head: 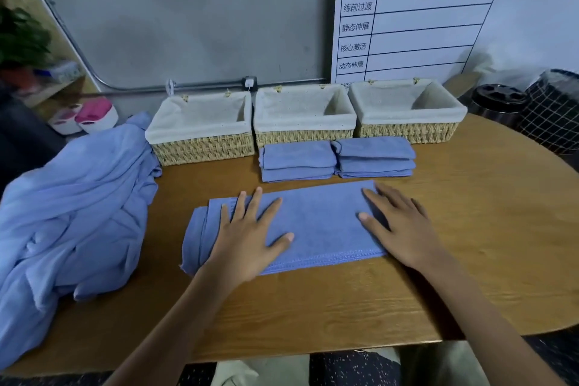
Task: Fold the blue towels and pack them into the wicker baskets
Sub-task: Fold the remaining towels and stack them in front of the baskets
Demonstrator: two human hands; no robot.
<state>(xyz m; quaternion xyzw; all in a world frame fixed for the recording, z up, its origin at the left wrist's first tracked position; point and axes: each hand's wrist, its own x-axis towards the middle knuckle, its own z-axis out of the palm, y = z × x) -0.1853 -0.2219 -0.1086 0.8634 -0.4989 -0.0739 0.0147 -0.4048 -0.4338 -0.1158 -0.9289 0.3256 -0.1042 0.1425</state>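
Blue everywhere on my left, where a big rumpled heap of unfolded towels (72,213) spills over the left end of the wooden table (470,229) and partly hangs off the edge. Behind it, off the table, sit a couple of white and pink tubs (91,117) and a leafy plant (22,37) on a shelf. Next over is the left wicker basket (200,131) with its cream cloth liner, nothing in it as far as I can see, touching the pile's right edge. My left hand (250,238) lies flat with fingers spread, pressing the left part of the towel I'm working on (319,222), which is a folded strip lying across the middle of the table in front of me. Beyond it, the middle basket (304,116) stands against the wall, and right in front of that are two short stacks of folded towels, the left stack (297,161) and the right stack (376,158), side by side and touching. My right hand (404,229) is flat too, fingers straight, resting on the towel's right end. The right basket (407,110) sits at the back, below a white chart board (438,19) with a green header. Far right, off the table, are a black lidded bin (498,103) and a dark grid-patterned bin (554,113).
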